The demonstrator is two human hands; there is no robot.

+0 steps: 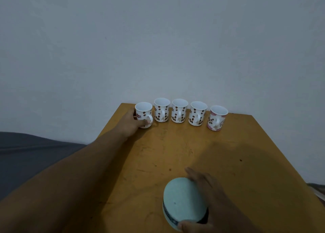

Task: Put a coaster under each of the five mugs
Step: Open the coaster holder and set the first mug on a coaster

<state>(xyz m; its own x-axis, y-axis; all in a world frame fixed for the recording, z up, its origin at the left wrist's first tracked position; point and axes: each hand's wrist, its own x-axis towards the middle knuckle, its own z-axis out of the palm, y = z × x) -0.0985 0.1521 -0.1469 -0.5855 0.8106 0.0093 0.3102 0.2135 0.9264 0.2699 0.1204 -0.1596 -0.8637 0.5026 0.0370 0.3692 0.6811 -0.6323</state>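
Several white mugs stand in a row at the far edge of the wooden table. The leftmost mug has coffee-bean print and red lettering; my left hand wraps around it from the left. Three more bean-print mugs follow: one, another and a third. The rightmost mug has a pink pattern. Near the front edge, my right hand holds a stack of round pale-green coasters, fingers behind it and thumb at its lower rim.
A plain pale wall rises right behind the mugs. A dark grey padded surface lies left of the table. The table's right edge slants down toward the lower right corner.
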